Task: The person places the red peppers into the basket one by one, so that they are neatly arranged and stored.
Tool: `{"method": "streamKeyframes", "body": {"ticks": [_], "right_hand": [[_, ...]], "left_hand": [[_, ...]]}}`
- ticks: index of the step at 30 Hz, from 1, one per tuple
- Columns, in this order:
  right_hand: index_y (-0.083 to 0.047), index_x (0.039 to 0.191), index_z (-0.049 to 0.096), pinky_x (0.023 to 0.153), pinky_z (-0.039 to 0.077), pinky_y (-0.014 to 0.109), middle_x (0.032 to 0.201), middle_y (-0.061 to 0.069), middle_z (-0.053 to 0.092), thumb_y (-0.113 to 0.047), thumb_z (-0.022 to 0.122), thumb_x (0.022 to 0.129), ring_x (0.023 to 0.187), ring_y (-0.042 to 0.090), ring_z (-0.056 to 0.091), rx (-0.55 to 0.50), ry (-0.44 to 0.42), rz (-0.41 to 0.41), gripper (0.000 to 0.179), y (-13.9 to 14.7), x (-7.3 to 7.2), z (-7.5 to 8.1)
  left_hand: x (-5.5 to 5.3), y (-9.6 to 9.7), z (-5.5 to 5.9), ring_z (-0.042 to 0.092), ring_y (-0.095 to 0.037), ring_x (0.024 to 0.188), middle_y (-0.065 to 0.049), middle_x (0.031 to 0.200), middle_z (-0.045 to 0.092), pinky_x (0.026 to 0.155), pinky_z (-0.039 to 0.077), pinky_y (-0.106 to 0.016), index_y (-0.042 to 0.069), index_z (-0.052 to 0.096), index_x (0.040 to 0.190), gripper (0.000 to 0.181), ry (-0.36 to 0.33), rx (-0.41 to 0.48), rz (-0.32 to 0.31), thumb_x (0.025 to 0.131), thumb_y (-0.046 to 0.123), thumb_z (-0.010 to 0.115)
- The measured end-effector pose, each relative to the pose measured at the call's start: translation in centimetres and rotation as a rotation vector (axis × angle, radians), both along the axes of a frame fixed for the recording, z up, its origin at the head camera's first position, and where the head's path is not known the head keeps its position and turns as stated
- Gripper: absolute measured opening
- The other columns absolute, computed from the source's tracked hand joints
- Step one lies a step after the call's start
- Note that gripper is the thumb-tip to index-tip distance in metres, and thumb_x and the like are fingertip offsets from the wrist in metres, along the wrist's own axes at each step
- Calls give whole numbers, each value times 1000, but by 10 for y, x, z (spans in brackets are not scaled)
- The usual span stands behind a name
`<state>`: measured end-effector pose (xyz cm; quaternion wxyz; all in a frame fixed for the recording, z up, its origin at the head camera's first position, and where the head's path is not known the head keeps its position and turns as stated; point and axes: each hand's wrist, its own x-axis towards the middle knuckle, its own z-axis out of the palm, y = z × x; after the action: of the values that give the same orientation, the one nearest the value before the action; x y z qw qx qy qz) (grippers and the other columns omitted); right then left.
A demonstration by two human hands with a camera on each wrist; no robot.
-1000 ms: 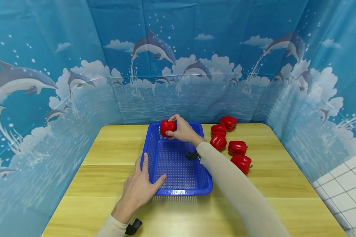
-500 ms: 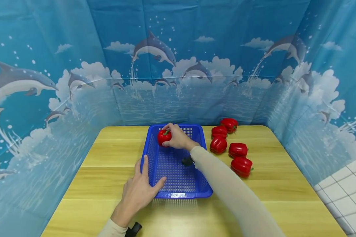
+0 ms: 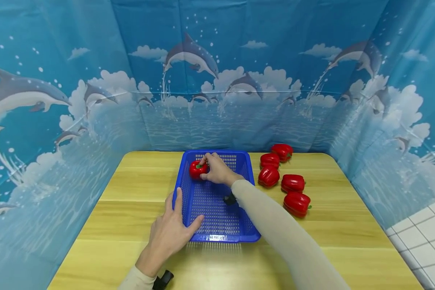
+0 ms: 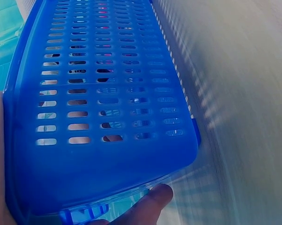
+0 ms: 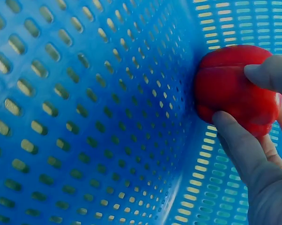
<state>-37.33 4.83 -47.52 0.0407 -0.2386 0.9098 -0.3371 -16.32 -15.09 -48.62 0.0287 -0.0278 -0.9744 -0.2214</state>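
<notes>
A blue mesh basket (image 3: 226, 238) is set on the desk (image 3: 130, 221), and a red bell pepper (image 3: 197, 170) is held inside it, toward 11 o'clock from the basket's middle and close to the wall. The pepper is grasped between the thumb and fingers of the right hand (image 3: 218, 170); whether the basket's floor is touched by it cannot be told. The left hand (image 3: 168, 230) is laid against the rim at 8 o'clock, its thumb and forefinger straight and spread wide. Five more red peppers (image 3: 269, 177) are grouped on the desk, outside the basket, between 2 and 3 o'clock.
</notes>
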Motion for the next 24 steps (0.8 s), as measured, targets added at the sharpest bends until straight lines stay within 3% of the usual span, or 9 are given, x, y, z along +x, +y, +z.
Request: {"method": "streamKeyframes", "body": {"ticks": [10, 18, 24], "right_hand": [[-13, 134, 73, 115, 62, 50, 144, 15, 63, -26, 94, 103, 125, 29, 63, 16, 13, -6, 39, 2, -3, 2], [-8, 137, 77, 113, 68, 51, 147, 19, 63, -24, 86, 109, 136, 38, 76, -94, 14, 6, 34, 8, 1, 16], [-8, 137, 78, 110, 69, 51, 143, 18, 67, -21, 82, 112, 131, 37, 79, -145, 62, 25, 29, 13, 7, 27]], "left_hand": [[-2, 0, -2, 69, -34, 72, -25, 192, 26, 60, 61, -40, 13, 18, 189, 120, 4, -9, 3, 104, 80, 69], [-1, 0, -1, 59, -28, 62, -24, 192, 26, 54, 52, -35, 13, 17, 189, 118, 3, 8, 9, 104, 77, 71], [0, 0, 1, 55, -23, 54, -24, 193, 24, 47, 46, -33, 14, 15, 189, 120, 8, 19, 10, 104, 76, 72]]}}
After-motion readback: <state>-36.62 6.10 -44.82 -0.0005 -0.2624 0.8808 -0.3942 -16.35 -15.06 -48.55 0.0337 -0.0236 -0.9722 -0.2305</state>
